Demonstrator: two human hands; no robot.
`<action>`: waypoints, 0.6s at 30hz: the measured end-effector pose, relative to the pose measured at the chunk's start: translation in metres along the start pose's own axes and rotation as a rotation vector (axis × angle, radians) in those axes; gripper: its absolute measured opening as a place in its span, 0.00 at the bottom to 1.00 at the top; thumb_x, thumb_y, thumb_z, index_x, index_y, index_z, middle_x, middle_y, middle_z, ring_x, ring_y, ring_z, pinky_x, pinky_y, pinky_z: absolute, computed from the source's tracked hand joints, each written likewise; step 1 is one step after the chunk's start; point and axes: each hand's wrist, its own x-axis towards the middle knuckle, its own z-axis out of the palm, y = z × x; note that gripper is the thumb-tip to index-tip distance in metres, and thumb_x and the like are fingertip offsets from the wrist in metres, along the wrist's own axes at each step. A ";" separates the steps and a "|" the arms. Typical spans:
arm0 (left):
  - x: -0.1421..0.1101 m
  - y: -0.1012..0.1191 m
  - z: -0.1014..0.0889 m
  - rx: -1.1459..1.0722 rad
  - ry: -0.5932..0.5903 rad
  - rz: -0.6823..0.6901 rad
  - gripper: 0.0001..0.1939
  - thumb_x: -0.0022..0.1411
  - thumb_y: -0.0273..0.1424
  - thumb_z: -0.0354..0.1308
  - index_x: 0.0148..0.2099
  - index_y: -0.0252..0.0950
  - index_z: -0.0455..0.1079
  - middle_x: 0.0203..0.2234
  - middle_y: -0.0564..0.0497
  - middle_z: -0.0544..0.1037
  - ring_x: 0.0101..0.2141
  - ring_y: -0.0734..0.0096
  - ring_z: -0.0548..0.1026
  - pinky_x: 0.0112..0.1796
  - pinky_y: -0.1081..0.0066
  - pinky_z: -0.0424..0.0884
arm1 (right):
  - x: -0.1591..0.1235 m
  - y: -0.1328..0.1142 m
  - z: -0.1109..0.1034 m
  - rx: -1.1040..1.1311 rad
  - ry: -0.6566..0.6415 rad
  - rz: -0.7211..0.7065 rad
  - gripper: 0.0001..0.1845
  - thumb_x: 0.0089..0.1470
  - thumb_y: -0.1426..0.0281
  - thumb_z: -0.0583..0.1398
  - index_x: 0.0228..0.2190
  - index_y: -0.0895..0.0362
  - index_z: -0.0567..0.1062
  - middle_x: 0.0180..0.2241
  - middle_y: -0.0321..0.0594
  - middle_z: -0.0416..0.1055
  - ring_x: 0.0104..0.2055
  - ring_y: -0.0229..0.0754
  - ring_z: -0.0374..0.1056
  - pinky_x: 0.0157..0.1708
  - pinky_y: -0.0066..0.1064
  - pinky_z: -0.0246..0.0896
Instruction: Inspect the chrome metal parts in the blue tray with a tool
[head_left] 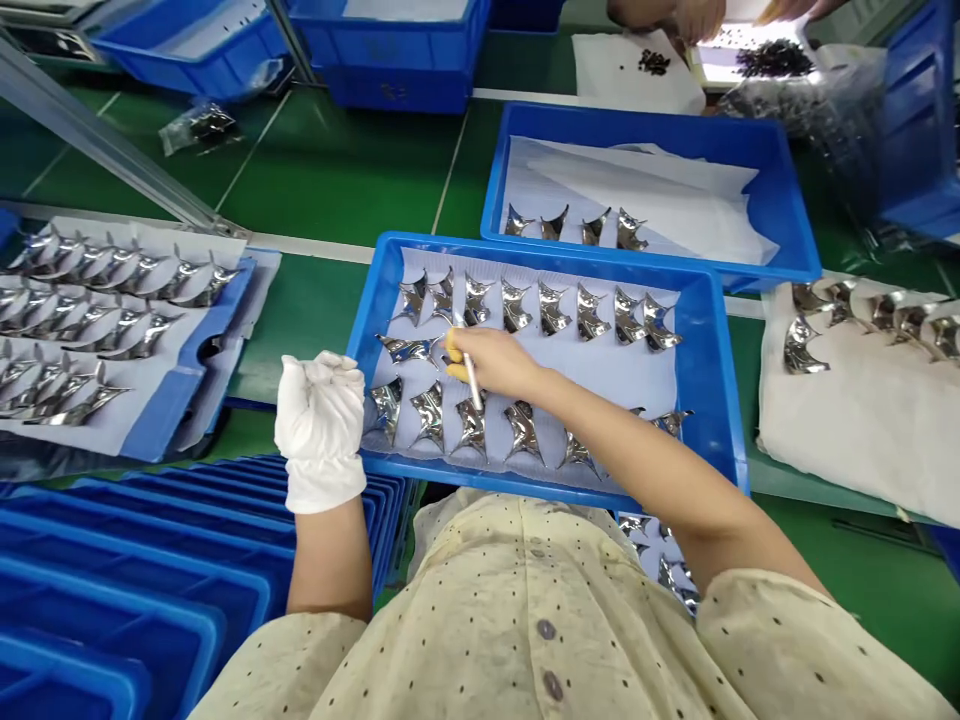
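My right hand, with yellow coverings on its fingertips, grips a slim white pen-like stick over the blue tray. Close to those fingers a shiny curved metal piece lies sideways on the tray's pale liner. Similar pointed metal pieces form a back row and a front row; my right forearm hides part of the front one. My left hand, in a white glove, is curled closed at the tray's left edge. Whatever it may hold is hidden.
Behind stands another blue tray with white sheets and several metal pieces. More pieces lie on a lined stack at left and a white cloth at right. Stacked blue bins fill the lower left. Another person's hands work at a lit panel.
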 end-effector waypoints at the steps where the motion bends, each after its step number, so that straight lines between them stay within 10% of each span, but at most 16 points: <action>1: -0.001 0.002 -0.004 0.043 -0.022 0.007 0.20 0.69 0.39 0.63 0.26 0.38 0.66 0.25 0.53 0.74 0.34 0.73 0.77 0.39 0.73 0.75 | 0.020 -0.004 0.007 -0.114 -0.064 -0.039 0.04 0.62 0.75 0.60 0.37 0.54 0.73 0.39 0.43 0.79 0.44 0.48 0.72 0.40 0.35 0.60; 9: -0.002 0.003 -0.023 0.392 -0.045 0.173 0.20 0.59 0.48 0.69 0.29 0.38 0.70 0.29 0.52 0.75 0.36 0.69 0.75 0.39 0.70 0.74 | 0.079 0.016 0.017 -0.271 -0.193 -0.155 0.08 0.59 0.79 0.56 0.33 0.55 0.72 0.38 0.45 0.77 0.41 0.47 0.69 0.44 0.37 0.55; 15: 0.000 -0.009 -0.015 1.209 -0.308 0.426 0.17 0.61 0.39 0.68 0.52 0.41 0.78 0.48 0.45 0.81 0.44 0.59 0.77 0.48 0.61 0.72 | 0.056 0.002 0.000 0.376 0.008 -0.116 0.11 0.56 0.75 0.58 0.28 0.53 0.59 0.36 0.38 0.77 0.40 0.42 0.73 0.40 0.32 0.59; 18: 0.003 -0.017 -0.011 1.581 -0.460 0.687 0.12 0.61 0.36 0.68 0.48 0.42 0.81 0.46 0.44 0.83 0.46 0.53 0.76 0.51 0.56 0.70 | 0.036 -0.008 -0.011 0.695 0.060 -0.166 0.13 0.55 0.70 0.61 0.30 0.52 0.58 0.37 0.37 0.78 0.40 0.41 0.75 0.41 0.33 0.64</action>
